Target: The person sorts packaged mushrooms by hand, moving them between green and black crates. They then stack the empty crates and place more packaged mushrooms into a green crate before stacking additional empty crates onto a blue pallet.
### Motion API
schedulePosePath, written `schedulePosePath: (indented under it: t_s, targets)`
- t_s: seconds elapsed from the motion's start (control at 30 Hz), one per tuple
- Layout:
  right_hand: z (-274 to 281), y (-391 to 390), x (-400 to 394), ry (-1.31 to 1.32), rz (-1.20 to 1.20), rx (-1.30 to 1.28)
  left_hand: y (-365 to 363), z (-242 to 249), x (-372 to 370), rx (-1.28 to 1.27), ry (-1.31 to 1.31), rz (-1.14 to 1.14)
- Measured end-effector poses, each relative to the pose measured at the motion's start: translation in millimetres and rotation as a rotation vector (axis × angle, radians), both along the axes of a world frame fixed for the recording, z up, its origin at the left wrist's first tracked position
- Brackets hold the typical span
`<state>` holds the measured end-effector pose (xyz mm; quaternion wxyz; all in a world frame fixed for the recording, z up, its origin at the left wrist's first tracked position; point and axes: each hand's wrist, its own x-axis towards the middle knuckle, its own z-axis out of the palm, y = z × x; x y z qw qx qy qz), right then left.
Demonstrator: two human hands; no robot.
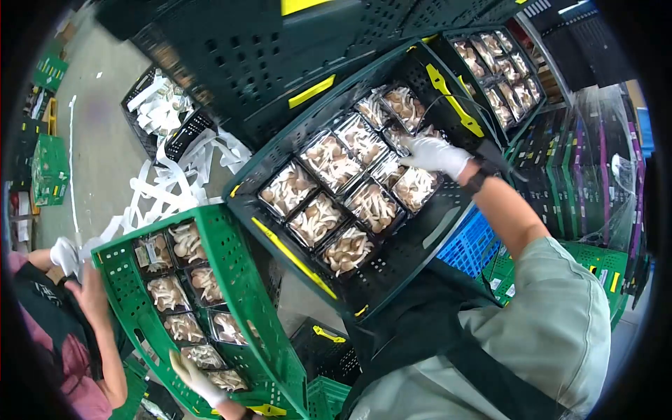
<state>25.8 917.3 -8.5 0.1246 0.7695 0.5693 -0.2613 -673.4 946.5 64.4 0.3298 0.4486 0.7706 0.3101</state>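
Note:
My right hand (435, 155), in a white glove, reaches into a dark green crate (276, 262). Its fingers are apart and rest over film-wrapped trays of brown-capped mushrooms, close to one mushroom pack (416, 187); its fingertips partly cover the packs below. Several more packs fill the crate in rows, among them a mushroom pack (329, 162) near the middle. At lower left my left hand (198, 378), also gloved, hangs with fingers stretched out at the bright green crate (241, 294). Beside those fingers lies a mushroom pack (203, 356), one of two columns in that crate.
A co-worker's hand (91, 297) is by the green crate's left side. White strips (168, 192) spill across the floor from a black basket (143, 140). Another dark crate of mushroom packs (497, 70) stands at upper right. Stacked crates (560, 168) and a blue crate (469, 245) are on the right.

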Motion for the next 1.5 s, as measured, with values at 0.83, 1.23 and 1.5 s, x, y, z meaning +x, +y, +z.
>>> schedulePosePath:
  t_s: [0.83, 1.23, 1.5]
  targets:
    - [175, 35, -311, 1.106, 0.833, 0.302, -98, 137, 206, 0.548, 0.051, 0.275]
    - [-12, 51, -674, 1.008, 0.458, 0.132, -173, 67, 0, 0.243, 0.725, 0.407]
    - [-50, 60, -644, 0.319, 1.077, 0.447, -175, -55, -17, -0.493, 0.746, 0.230]
